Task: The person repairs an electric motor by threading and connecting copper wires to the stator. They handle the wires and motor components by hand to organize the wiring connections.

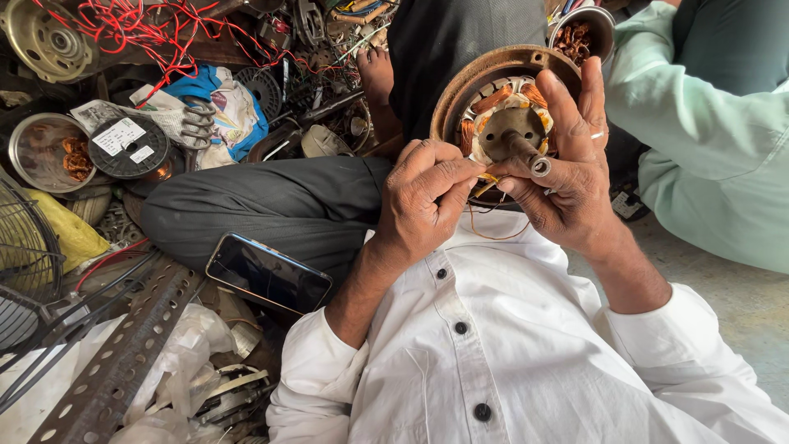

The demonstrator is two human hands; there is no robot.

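A round rusty fan motor [462, 82] with copper windings and a central steel shaft is held up over my lap. My right hand [567, 181] is wrapped around its right side, thumb by the shaft. My left hand [423, 197] pinches a thin wire [493, 234] at the motor's lower edge, fingertips meeting those of my right hand. The wire loops down onto my white shirt [493, 345].
A black phone [267, 273] rests against my dark-trousered leg [263, 205]. Left lie red wires [148, 29], a wire spool [127, 146], a metal bowl of copper scraps [45, 152], a perforated steel angle [123, 353], a fan guard [20, 263]. Another person in green [707, 123] sits at right.
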